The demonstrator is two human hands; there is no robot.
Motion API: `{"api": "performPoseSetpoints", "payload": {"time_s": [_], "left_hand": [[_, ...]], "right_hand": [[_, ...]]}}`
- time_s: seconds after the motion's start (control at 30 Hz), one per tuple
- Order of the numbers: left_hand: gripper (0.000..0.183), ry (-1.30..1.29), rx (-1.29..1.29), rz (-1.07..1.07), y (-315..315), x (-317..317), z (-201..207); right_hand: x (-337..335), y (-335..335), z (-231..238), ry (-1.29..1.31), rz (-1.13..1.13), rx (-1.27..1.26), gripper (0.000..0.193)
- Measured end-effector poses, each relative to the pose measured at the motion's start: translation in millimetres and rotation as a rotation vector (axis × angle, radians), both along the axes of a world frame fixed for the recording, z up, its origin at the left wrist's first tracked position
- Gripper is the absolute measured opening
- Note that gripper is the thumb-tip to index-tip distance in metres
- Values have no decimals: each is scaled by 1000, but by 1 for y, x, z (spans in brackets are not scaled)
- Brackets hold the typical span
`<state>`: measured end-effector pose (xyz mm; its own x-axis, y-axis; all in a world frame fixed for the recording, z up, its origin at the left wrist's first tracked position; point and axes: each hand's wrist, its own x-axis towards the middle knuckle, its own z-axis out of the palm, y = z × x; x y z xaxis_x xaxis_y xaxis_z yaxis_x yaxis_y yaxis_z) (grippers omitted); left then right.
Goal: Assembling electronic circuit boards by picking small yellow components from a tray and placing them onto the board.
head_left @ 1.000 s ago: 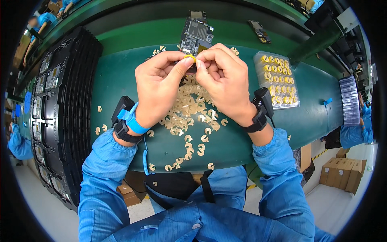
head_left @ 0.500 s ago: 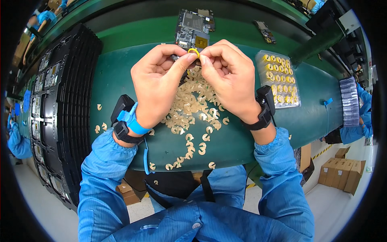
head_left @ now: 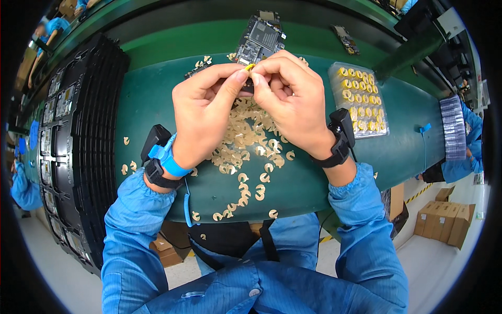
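My left hand (head_left: 201,107) and my right hand (head_left: 293,102) meet above the far middle of the bench. Both are closed, with thumbs and forefingers pinching a small yellow ring-shaped part (head_left: 250,67) between them. Fingertips hide most of this ring. Just beyond the hands lies a dark circuit board (head_left: 263,37). Below and between my wrists spreads a loose heap of cream C-shaped pieces (head_left: 238,136), some of them scattered toward the bench's near edge.
At right, a clear plastic tray (head_left: 372,134) holds rows of round yellow-and-cream parts. A tall stack of black trays (head_left: 91,115) stands on the left. Another circuit board (head_left: 345,40) lies at the back right. A blue coiled cord (head_left: 186,204) hangs from my left wristband.
The yellow ring has turned and shows less between my fingertips. My right hand has moved slightly left and closer over it. The circuit board beyond appears shifted right and tilted.
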<state>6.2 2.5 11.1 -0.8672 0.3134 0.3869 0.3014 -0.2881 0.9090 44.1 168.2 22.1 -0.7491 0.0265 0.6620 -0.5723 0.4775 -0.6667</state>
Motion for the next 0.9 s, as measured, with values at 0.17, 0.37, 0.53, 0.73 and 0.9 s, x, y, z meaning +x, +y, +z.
{"api": "performPoseSetpoints", "payload": {"time_s": [0.17,0.37,0.53,0.73,0.9], "left_hand": [[17,-42,12,-1,-5,-6,3],[16,15,39,100,-6,-17,0],[16,47,25,89,-5,-11,-3],[19,8,-42,-45,-2,-9,-3],[25,-219,55,-159,-7,-14,-3]], "right_hand": [[-2,0,-4,-50,39,-158,10],[6,25,16,-76,217,-72,8],[-5,19,13,-30,10,18,10],[-4,17,10,29,8,60,11],[-10,23,10,304,-106,213,14]]}}
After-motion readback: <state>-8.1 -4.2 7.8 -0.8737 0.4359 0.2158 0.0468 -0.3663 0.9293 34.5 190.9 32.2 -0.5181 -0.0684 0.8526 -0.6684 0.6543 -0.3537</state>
